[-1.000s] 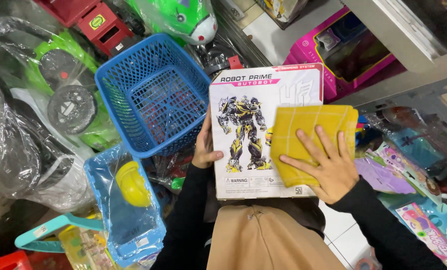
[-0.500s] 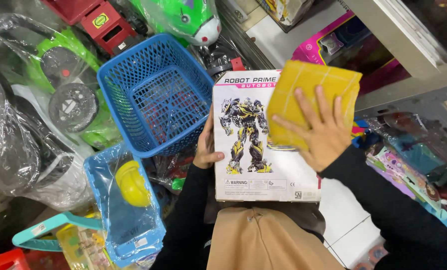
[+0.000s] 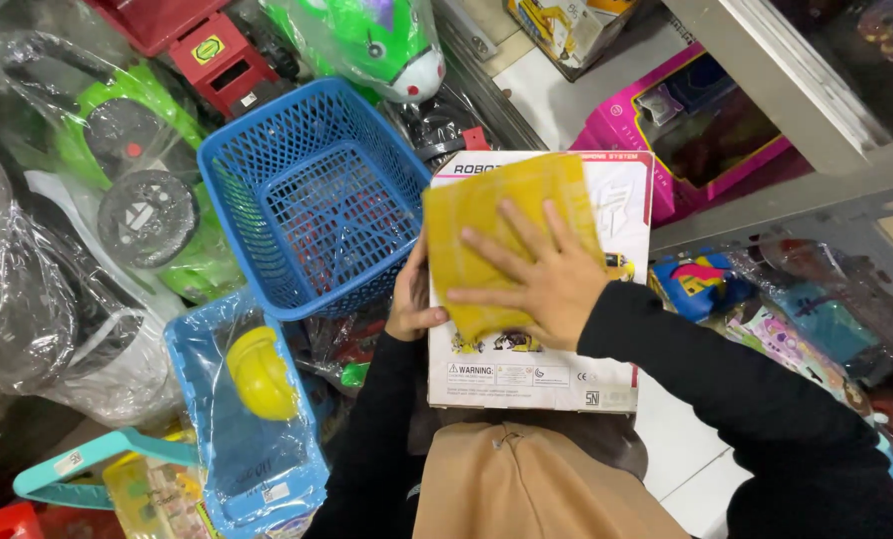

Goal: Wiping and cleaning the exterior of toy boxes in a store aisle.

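Observation:
I hold a white toy box (image 3: pixel 606 374) with a robot picture upright in front of me. My left hand (image 3: pixel 411 299) grips its left edge. My right hand (image 3: pixel 536 274) lies flat, fingers spread, pressing a yellow cloth (image 3: pixel 466 215) against the upper left of the box front. The cloth hides most of the robot picture. Both arms are in black sleeves.
A blue plastic basket (image 3: pixel 311 200) stands just left of the box. Plastic-wrapped toy vehicles, green (image 3: pixel 147 150) and blue with a yellow part (image 3: pixel 257 374), crowd the left. A pink toy box (image 3: pixel 706 130) and a grey shelf rail (image 3: pixel 796 110) are at the right.
My right hand has slid the yellow cloth from the box's right side up and across to its upper left. The left hand stays on the box edge.

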